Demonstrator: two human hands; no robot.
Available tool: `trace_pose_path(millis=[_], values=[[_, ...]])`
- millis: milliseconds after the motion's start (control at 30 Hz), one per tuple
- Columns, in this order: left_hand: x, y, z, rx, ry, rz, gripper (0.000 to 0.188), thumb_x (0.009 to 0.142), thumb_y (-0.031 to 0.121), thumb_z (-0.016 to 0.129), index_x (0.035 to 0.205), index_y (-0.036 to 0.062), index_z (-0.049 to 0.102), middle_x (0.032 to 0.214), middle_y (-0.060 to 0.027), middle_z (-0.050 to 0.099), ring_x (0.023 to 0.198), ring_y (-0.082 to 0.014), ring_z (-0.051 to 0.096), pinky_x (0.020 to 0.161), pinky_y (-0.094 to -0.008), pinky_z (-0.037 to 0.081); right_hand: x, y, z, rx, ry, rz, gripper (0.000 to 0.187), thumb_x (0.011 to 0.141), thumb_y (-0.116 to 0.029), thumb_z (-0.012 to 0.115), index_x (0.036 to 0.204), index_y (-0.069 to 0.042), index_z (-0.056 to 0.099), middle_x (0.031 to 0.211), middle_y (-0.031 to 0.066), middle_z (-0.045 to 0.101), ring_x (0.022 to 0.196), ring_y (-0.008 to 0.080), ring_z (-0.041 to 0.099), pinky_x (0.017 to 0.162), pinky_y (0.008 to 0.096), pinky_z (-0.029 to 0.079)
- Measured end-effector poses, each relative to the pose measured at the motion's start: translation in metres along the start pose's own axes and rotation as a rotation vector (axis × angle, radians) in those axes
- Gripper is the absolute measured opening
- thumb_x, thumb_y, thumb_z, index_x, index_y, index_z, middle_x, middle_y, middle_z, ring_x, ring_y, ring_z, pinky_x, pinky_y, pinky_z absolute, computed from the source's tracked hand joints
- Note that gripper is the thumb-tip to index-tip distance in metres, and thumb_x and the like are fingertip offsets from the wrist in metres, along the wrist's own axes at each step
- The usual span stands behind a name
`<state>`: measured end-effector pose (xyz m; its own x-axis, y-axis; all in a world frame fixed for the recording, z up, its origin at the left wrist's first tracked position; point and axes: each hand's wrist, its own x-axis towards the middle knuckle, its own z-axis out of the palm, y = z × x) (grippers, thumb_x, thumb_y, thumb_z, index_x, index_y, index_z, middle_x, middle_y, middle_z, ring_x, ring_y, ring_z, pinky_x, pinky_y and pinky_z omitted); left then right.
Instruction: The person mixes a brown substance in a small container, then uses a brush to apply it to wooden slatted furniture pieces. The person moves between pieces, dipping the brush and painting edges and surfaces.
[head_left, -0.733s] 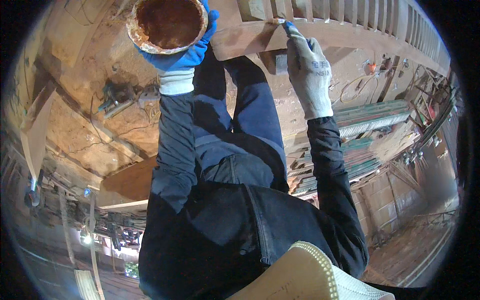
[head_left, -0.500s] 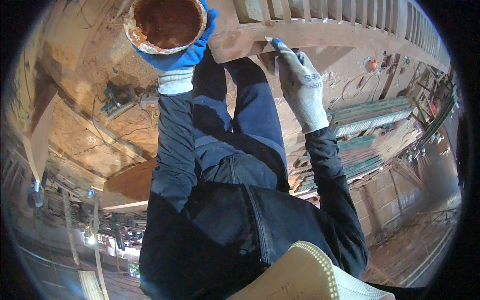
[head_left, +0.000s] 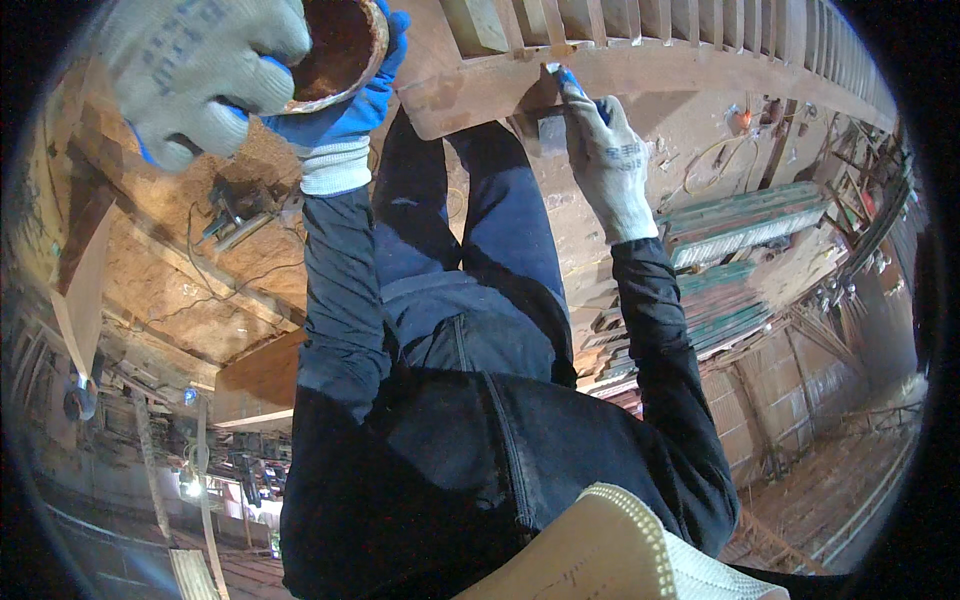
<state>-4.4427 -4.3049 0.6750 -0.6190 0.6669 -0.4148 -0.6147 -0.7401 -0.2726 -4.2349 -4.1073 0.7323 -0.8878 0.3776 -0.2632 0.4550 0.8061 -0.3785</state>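
My left hand [head_left: 335,132], in a blue-palmed glove with a white cuff, holds a round bowl [head_left: 377,58] from below. Brown paste coats the bowl's inside, and its rim is crusted. A co-worker's grey-gloved hand [head_left: 205,75], close and large, covers the bowl's left side; whether it touches the bowl I cannot tell. My right hand [head_left: 608,148], gloved in grey with blue fingertips, is closed, its fingertips at the lower edge of a slatted wooden piece [head_left: 680,82]. A small whitish tip shows there, too small to name. Dark brown patches mark the wood near it.
A power tool with a cord [head_left: 240,220] lies on the dusty floor to the left. Long boards [head_left: 740,225] are stacked at the right. An orange object with a cable [head_left: 741,118] lies beyond my right hand. A wooden panel [head_left: 255,385] stands at the lower left.
The co-worker's gloved hand has come in over the bowl from the upper left. My left hand and the bowl have shifted slightly left and up. My right hand has moved slightly up and right.
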Motion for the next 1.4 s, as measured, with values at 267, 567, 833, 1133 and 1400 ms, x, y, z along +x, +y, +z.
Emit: trace_pose_path(millis=[267,567,833,1133,1400], values=[[0.005,-0.001,-0.002,-0.038,0.006,-0.021,0.063,0.092,0.044,0.057,0.145,0.0111,0.044,0.150,-0.0107,0.046,0.138,-0.0356,0.041,0.109,-0.0662,0.035,0.003,0.003,-0.002,-0.049,0.048,0.011,0.038,0.090,-0.010,0.064,0.126,-0.021,0.060,0.082,0.0089,0.056,0.064,0.0297,0.062,0.054,0.0417,0.050],[0.011,-0.009,0.018,-0.159,-0.064,-0.101,0.065,0.088,0.042,0.062,0.144,0.0144,0.046,0.151,-0.0064,0.045,0.140,-0.0348,0.039,0.108,-0.0675,0.034,0.013,-0.006,-0.012,-0.030,0.070,0.052,0.029,0.090,-0.001,0.063,0.119,-0.009,0.066,0.081,0.0109,0.058,0.064,0.0268,0.058,0.059,0.0335,0.048],[0.013,-0.016,0.007,-0.207,0.035,-0.027,0.067,0.089,0.046,0.058,0.146,0.0143,0.043,0.152,-0.0074,0.044,0.139,-0.0375,0.039,0.109,-0.0681,0.033,0.008,0.002,-0.032,0.236,0.104,0.148,0.039,0.092,-0.005,0.059,0.129,-0.017,0.060,0.082,0.0110,0.058,0.069,0.0299,0.062,0.061,0.0389,0.050],[0.017,-0.003,0.001,0.096,-0.072,-0.138,0.067,0.091,0.043,0.057,0.148,0.0127,0.040,0.156,-0.0087,0.038,0.141,-0.0387,0.037,0.110,-0.0676,0.032,0.006,-0.004,-0.021,0.060,0.060,0.066,0.032,0.092,-0.008,0.062,0.123,-0.017,0.063,0.080,0.0106,0.055,0.064,0.0279,0.060,0.056,0.0377,0.049],[0.023,-0.007,0.006,-0.101,-0.046,-0.079,0.067,0.088,0.041,0.060,0.146,0.0140,0.044,0.155,-0.0080,0.040,0.142,-0.0349,0.037,0.110,-0.0659,0.033,0.012,0.022,-0.005,-0.074,0.115,0.085,0.031,0.093,-0.007,0.061,0.123,-0.015,0.062,0.086,0.0111,0.058,0.068,0.0306,0.063,0.056,0.0405,0.050]])
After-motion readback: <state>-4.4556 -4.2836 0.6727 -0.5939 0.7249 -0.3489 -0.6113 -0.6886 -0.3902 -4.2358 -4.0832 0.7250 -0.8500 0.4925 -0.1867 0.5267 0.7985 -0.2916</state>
